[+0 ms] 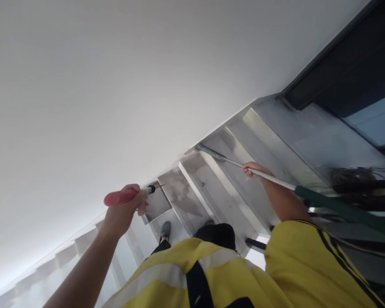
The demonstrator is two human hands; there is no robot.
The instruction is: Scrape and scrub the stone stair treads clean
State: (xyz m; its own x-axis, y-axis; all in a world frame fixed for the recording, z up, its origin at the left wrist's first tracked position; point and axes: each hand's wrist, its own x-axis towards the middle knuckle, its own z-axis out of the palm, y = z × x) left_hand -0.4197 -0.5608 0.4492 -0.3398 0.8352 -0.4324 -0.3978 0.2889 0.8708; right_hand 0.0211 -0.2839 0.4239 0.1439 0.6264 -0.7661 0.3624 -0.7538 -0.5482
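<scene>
My left hand [125,209] is closed around a red-handled tool [122,197]; my right hand [252,169] grips the mop pole [269,177] – its head [208,150] rests against the wall. The steps [192,192] below show wet streaks – mopping looks partway done.

A pink-handled tool [125,196] and a long pale, green-gripped pole [276,179] slant over grey stairs.

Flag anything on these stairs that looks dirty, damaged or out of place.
The stair treads show cloudy grey-white smears, patchy rather than even. A tangle of loose wires lies at the right edge. Nothing looks broken.
</scene>
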